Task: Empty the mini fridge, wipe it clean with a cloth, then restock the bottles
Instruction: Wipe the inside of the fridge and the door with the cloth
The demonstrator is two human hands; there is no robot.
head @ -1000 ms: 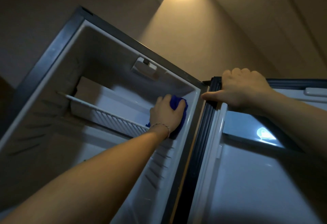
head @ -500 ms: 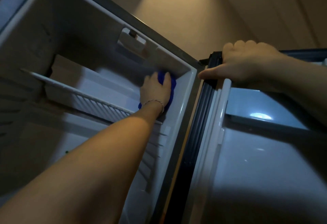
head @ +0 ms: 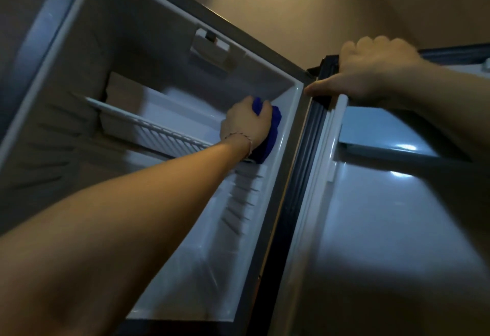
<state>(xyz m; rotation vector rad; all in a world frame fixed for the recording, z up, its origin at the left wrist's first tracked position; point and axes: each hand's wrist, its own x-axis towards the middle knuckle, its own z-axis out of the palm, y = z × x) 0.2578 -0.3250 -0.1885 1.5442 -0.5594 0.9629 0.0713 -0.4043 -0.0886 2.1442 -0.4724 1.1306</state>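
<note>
The left hand (head: 245, 123) grips a blue cloth (head: 271, 134) against the fridge (head: 289, 112) wall; a wire shelf (head: 164, 130) sits just beside it. The right hand (head: 376, 67) curls over the door (head: 397, 229) top.

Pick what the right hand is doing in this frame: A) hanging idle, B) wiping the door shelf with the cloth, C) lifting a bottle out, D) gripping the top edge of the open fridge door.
D: the right hand curls over the top edge of the open door, while the left hand presses the blue cloth against the fridge's inner side wall; no bottle is in view.
</note>
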